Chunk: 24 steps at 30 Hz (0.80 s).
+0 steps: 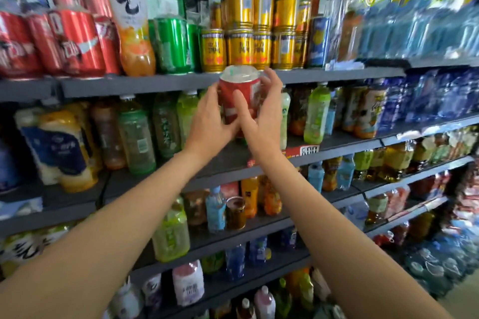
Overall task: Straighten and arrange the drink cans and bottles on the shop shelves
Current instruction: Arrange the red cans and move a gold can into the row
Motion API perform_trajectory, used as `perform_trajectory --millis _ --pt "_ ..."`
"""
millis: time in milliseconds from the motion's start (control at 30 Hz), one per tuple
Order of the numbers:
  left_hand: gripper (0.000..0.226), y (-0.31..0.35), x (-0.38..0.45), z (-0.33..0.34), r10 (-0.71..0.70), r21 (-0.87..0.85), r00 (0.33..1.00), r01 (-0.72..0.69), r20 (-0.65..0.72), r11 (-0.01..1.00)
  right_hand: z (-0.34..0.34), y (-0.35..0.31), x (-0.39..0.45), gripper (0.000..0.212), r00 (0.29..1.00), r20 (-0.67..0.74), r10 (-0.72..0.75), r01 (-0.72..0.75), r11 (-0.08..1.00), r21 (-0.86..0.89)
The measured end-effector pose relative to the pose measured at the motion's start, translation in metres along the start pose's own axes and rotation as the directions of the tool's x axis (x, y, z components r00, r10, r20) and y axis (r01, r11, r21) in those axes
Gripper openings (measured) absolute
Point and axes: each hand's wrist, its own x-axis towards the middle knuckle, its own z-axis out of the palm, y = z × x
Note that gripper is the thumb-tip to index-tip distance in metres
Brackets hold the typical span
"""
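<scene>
Progress looks partial, judging from how the shelves stand. Both hands are raised at the centre of the frame, cupping one red can [239, 97] between them: the left hand [207, 122] wraps its fingers around the can's left side, and the right hand [261, 116] has its thumb across the front and its fingers curled around the right side. The can is upright, held in the air in front of the top shelf edge [155, 85], not resting on any shelf.

On the top shelf, the gold cans [248, 26] at upper centre already sit stacked in fairly even rows, and the green cans [172, 44] stand beside them. The red cans [64, 41] at upper left lean and look less orderly, though lens distortion and blur make this hard to judge. That group seems the likely home for the held can.

Lower down, the bottles on the middle shelf [140, 137] stand unevenly, some tilted, and a lone brown-gold can [236, 212] sits among bottles at lower centre. Much straightening appears left to do.
</scene>
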Motion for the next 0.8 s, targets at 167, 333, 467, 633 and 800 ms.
perform_trajectory --millis 167,333,467,633,800 --pt "0.061 0.018 0.035 0.026 -0.027 -0.064 0.992 0.019 -0.12 0.998 -0.017 0.021 0.028 0.06 0.995 0.094 -0.039 0.037 0.999 0.025" --pt "0.07 0.016 0.063 0.052 -0.066 -0.106 0.973 0.044 -0.219 0.993 -0.035 0.043 0.07 0.06 0.957 0.247 -0.152 0.143 0.988 0.054" --pt "0.073 0.012 0.077 0.051 -0.067 -0.108 0.949 0.035 -0.309 0.994 -0.028 0.054 0.088 0.069 0.903 0.384 -0.193 0.182 0.981 0.065" --pt "0.073 -0.008 0.08 0.017 -0.053 -0.017 0.939 0.051 -0.339 0.999 0.005 0.042 0.09 0.079 0.872 0.436 -0.221 0.194 0.975 0.106" --pt "0.07 -0.029 0.071 -0.06 -0.053 0.051 0.926 0.077 -0.374 0.996 0.073 0.003 0.073 0.076 0.891 0.381 -0.248 0.185 0.964 0.193"
